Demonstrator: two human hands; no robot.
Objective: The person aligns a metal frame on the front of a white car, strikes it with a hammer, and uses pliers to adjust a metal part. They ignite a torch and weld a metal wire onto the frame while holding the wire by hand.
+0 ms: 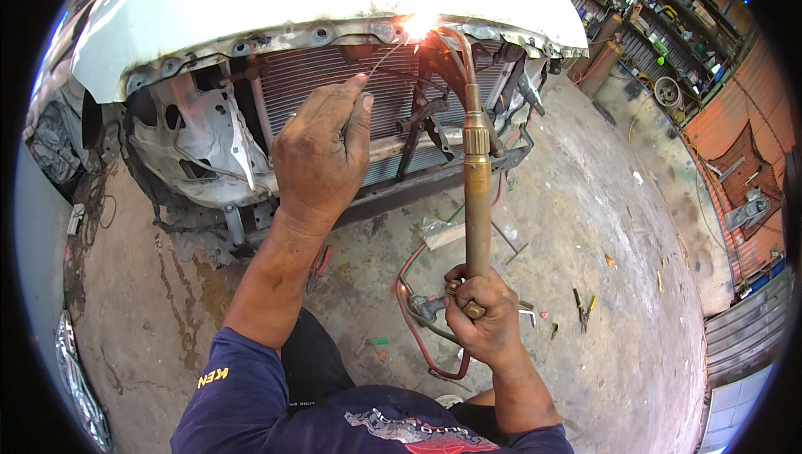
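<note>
Right hand (483,314) fisted round brass torch (477,187), long axis running up to flame (420,26) at car front rail (317,36); left hand (322,149), nearer flame, pinching thin rod (383,59) slanting up-right to same spot

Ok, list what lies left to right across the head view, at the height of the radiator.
Bare metal inner panel → left hand pinching a thin filler rod → brass torch held by the right hand → gas cylinders.

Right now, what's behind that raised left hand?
Behind the left hand is the finned radiator of the stripped car front, with a crossbar below. The patch of fins directly behind the hand is covered.
</note>
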